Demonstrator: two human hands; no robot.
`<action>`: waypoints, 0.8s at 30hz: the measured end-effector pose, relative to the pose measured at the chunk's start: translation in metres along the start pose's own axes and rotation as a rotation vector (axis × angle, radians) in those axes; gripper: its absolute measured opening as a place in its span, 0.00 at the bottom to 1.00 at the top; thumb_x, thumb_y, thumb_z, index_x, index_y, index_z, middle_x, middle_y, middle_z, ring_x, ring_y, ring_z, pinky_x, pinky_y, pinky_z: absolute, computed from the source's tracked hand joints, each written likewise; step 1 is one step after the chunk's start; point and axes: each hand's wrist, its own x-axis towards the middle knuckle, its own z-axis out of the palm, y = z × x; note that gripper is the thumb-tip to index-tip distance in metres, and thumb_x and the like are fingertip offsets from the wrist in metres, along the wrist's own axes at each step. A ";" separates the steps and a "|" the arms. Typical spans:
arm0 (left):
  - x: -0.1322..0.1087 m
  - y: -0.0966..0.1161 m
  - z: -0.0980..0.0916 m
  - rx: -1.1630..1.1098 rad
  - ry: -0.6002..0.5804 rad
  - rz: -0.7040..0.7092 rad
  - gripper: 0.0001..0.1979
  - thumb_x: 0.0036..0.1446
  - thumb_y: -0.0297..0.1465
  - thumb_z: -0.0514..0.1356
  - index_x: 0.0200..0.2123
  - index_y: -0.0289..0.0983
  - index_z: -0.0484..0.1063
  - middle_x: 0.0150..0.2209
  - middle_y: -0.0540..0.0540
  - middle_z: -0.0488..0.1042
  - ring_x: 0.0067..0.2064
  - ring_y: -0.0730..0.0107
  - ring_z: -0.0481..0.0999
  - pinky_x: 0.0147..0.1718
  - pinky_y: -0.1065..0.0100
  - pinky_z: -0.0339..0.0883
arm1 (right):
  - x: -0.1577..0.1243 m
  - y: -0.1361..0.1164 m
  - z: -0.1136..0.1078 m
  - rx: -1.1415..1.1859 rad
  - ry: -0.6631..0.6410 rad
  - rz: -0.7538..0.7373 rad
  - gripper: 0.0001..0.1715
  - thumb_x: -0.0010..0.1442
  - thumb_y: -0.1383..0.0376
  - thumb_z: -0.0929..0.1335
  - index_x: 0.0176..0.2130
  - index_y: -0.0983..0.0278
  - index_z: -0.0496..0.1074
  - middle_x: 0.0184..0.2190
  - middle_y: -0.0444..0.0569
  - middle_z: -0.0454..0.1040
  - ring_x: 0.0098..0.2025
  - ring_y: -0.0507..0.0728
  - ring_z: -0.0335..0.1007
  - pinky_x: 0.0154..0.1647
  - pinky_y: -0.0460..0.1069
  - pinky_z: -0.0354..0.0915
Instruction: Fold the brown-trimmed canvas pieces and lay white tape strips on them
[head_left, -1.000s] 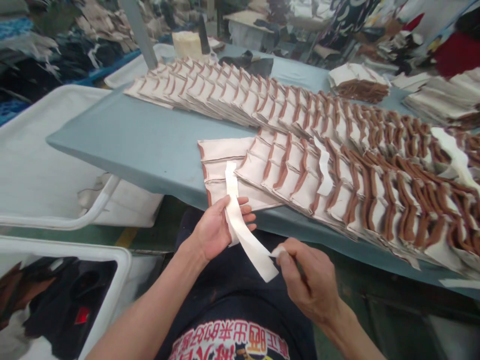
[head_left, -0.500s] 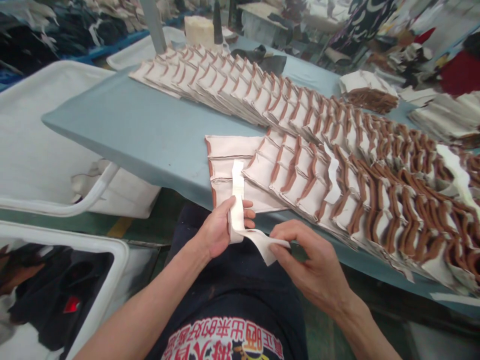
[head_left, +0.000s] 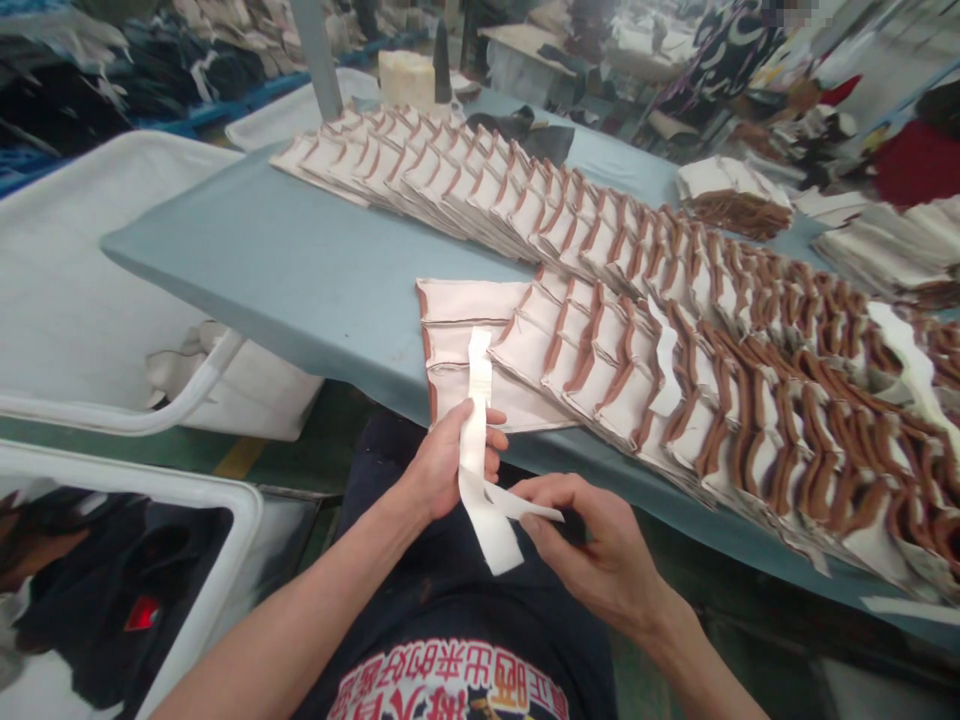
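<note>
A white strip [head_left: 478,440] lies along my left hand [head_left: 450,455], pinned by the thumb with the fingers curled behind it. Its far end reaches over a cream panel [head_left: 472,300] with brown edges on the table. Below my left hand the strip splits: one tail hangs down in front of my dark apron, and a narrower end is pinched between thumb and finger of my right hand [head_left: 581,535]. To the right of the panel, overlapping cream-and-brown pieces [head_left: 600,365] run in a fanned row along the table's near edge.
The blue-covered table [head_left: 285,270] narrows to a point at left. A longer fanned row [head_left: 450,170] lies behind, with another white strip [head_left: 663,360] on the near row. White bins [head_left: 112,165] stand at left, one with dark cloth. Folded stacks [head_left: 735,190] sit at the far right.
My right hand has moved slightly left and down, towards my left hand. The strip's loose tail now hangs free below, separate from the end pinched in my right hand. The view has shifted slightly.
</note>
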 end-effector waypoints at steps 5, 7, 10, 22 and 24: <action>0.005 -0.011 -0.002 0.122 0.048 0.146 0.21 0.71 0.44 0.51 0.38 0.33 0.74 0.20 0.49 0.74 0.13 0.73 0.66 0.11 0.74 0.58 | 0.007 -0.004 0.000 -0.061 0.146 0.023 0.03 0.64 0.68 0.70 0.37 0.59 0.73 0.30 0.46 0.83 0.28 0.54 0.79 0.29 0.45 0.74; 0.007 -0.014 -0.003 0.163 0.051 0.189 0.22 0.69 0.47 0.54 0.39 0.33 0.75 0.19 0.48 0.74 0.13 0.73 0.66 0.11 0.74 0.58 | 0.012 -0.006 -0.003 -0.066 0.158 0.016 0.04 0.64 0.68 0.70 0.36 0.59 0.74 0.29 0.46 0.82 0.28 0.54 0.79 0.29 0.45 0.74; 0.008 -0.016 -0.006 0.199 0.047 0.228 0.24 0.67 0.50 0.54 0.39 0.33 0.75 0.16 0.49 0.72 0.12 0.72 0.65 0.12 0.74 0.56 | 0.019 -0.005 -0.010 -0.069 0.228 0.059 0.03 0.64 0.67 0.71 0.37 0.59 0.75 0.29 0.45 0.81 0.28 0.54 0.78 0.30 0.46 0.75; -0.003 -0.018 -0.011 0.288 -0.050 0.236 0.47 0.54 0.72 0.44 0.23 0.33 0.75 0.13 0.45 0.67 0.12 0.75 0.60 0.13 0.72 0.51 | 0.108 0.015 -0.045 0.107 0.431 0.231 0.19 0.59 0.51 0.75 0.31 0.61 0.70 0.20 0.42 0.76 0.19 0.52 0.72 0.18 0.45 0.68; -0.007 -0.018 -0.010 0.288 -0.076 0.252 0.46 0.51 0.73 0.49 0.32 0.32 0.77 0.17 0.46 0.72 0.12 0.75 0.61 0.12 0.73 0.51 | 0.124 0.011 -0.051 0.115 0.403 0.229 0.18 0.59 0.52 0.75 0.32 0.60 0.69 0.19 0.41 0.76 0.16 0.52 0.70 0.13 0.44 0.64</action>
